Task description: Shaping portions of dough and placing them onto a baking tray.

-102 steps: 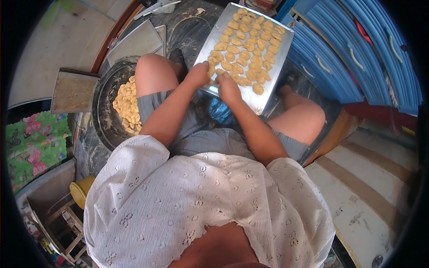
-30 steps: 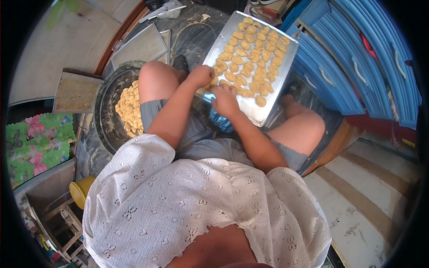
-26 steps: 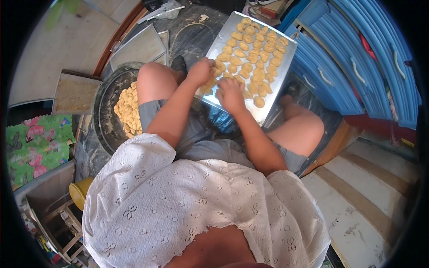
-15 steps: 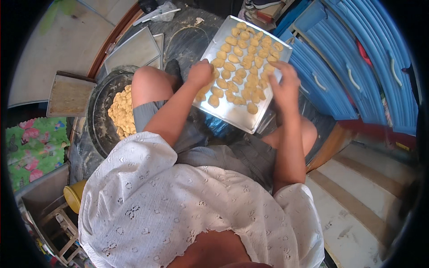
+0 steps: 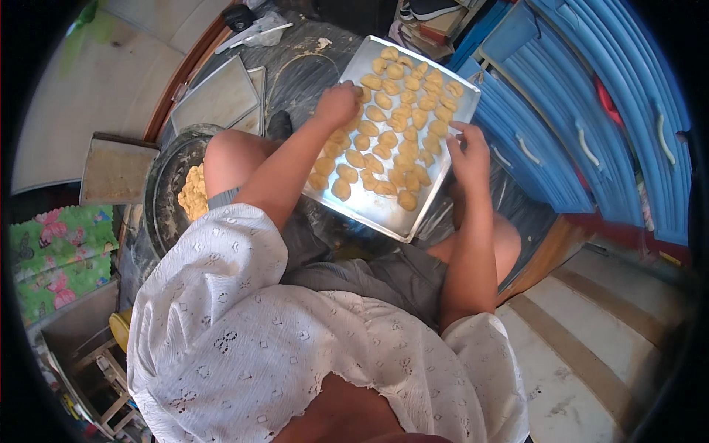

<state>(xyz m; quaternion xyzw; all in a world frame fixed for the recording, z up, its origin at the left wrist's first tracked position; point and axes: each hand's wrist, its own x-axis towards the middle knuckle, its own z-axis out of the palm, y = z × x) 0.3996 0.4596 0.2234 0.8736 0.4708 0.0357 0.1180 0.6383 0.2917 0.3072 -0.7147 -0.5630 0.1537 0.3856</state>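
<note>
A silver baking tray [image 5: 403, 213] holds rows of yellow dough pieces [image 5: 375, 114] above my lap, tilted slightly across the view. My left hand [image 5: 339, 103] is closed on the tray's left side, near its upper part. My right hand [image 5: 467, 153] grips the right edge, thumb and fingers at the rim. To the left, beside my leg, a dark round basin [image 5: 159, 201] holds a heap of similar dough pieces [image 5: 190, 193], partly hidden behind my knee and sleeve.
Blue plastic drawers [image 5: 583, 111] line the right. Flat trays [image 5: 210, 96] lie at upper left, a stained board [image 5: 118, 168] and green butterfly-print cloth [image 5: 59, 258] at left, a yellow container [image 5: 120, 325] lower left. Shoes [image 5: 432, 11] stand at the back, striped pale boards [image 5: 569, 347] lower right.
My right hand has moved from the tray's near edge out to its right edge. My left hand has risen along the left side. The tray sits lower and further left in view.
</note>
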